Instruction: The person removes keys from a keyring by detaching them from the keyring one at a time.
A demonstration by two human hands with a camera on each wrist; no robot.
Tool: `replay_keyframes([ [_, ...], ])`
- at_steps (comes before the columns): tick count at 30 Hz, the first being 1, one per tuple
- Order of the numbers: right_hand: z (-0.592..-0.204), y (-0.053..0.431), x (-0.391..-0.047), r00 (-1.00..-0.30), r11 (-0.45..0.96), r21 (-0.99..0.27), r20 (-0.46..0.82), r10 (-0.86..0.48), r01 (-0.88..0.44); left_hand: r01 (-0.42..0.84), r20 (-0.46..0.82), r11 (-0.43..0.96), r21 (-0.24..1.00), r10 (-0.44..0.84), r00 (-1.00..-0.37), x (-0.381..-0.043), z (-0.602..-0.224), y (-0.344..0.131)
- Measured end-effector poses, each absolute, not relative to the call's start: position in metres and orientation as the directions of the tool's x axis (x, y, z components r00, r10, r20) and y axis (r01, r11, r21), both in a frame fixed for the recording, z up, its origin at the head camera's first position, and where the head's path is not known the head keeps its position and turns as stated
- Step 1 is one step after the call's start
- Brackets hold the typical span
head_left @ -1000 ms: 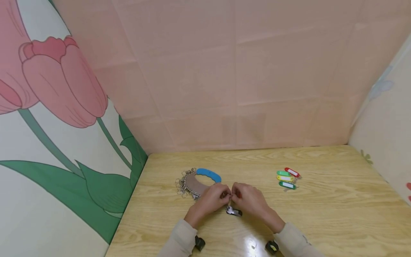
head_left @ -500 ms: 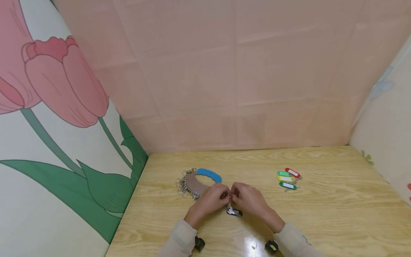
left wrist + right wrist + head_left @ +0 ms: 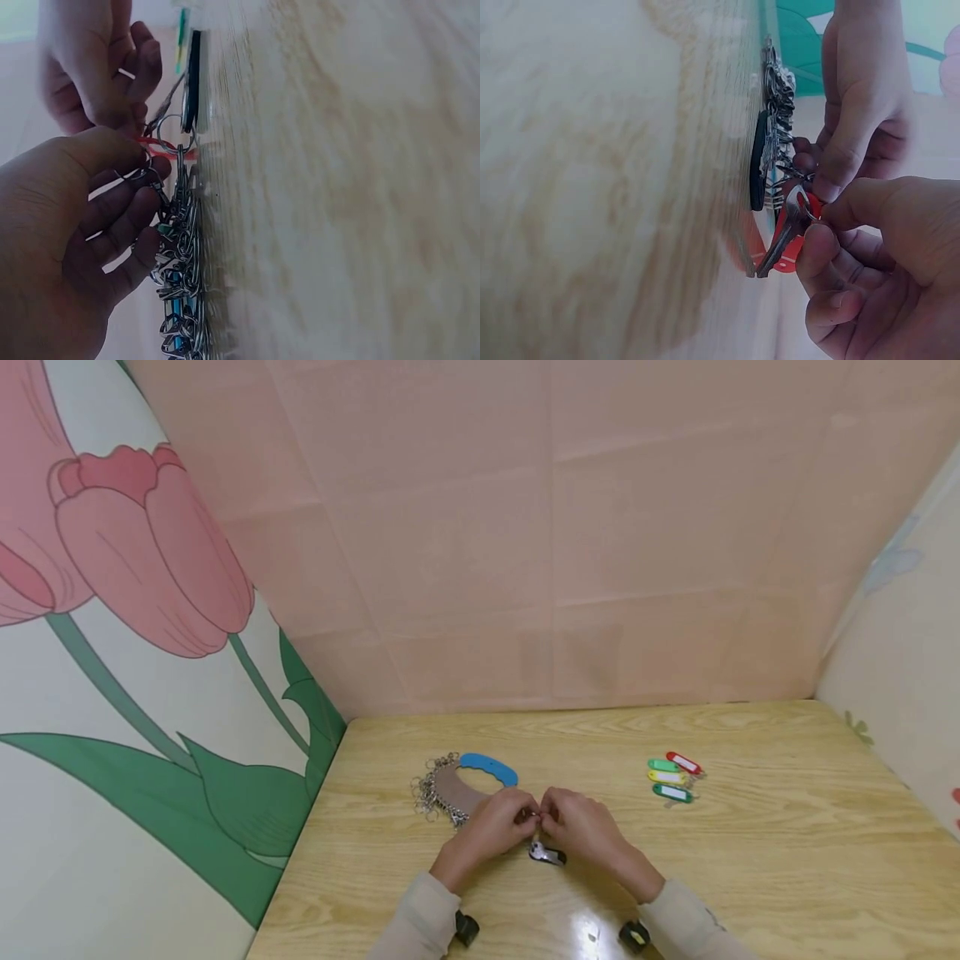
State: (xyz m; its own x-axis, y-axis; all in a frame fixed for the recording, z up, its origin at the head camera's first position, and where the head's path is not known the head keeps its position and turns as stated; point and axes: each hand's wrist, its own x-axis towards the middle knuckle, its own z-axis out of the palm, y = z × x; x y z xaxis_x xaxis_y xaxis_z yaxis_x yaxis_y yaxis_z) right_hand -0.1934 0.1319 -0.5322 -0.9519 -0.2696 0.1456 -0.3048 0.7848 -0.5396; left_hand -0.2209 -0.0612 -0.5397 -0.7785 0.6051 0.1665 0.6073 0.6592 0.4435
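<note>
A pale pink cloth (image 3: 547, 543) with fold creases hangs behind a wood-grain table (image 3: 787, 827), a panel painted with large pink tulips (image 3: 153, 547) at its left and a pale panel (image 3: 900, 693) at its right. Light glints on the tabletop near its front edge.

The two hands meet fingertip to fingertip low over the middle of the table. The right hand (image 3: 885, 277) has thumb and forefinger pinched on a small key ring (image 3: 810, 213), from which a silver key (image 3: 780, 241) and a red tag (image 3: 787, 265) angle down towards the tabletop. The left hand (image 3: 75, 217) faces it, its thumb and forefinger closed at a thin metal ring (image 3: 129, 178), its other fingers loosely bent. How the two rings meet is too small to tell.

Just below the hands lies a small black-and-silver piece (image 3: 547, 855). Beside the left hand, partly hidden by it, is a brownish crescent plate (image 3: 456, 788), with a curved blue handle (image 3: 489, 767) at its far side and a fringe of metal rings (image 3: 426, 792) along its outer edge. Well apart, to the right, four coloured key tags (image 3: 665, 777) lie bunched together: red, light green, yellow and dark green. A black device (image 3: 467, 930) sits at each wrist, beside a beige sleeve (image 3: 420, 914).
</note>
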Motion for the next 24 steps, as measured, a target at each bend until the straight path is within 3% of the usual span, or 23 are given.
replay_keyframes([
  [24,-0.5299,0.1329,-0.1937,-0.962,0.805,-0.527,0.132,-0.240,-0.273,0.576,0.163,0.667,0.473,0.576,-0.801,-0.2199,-0.5375,-0.0624],
])
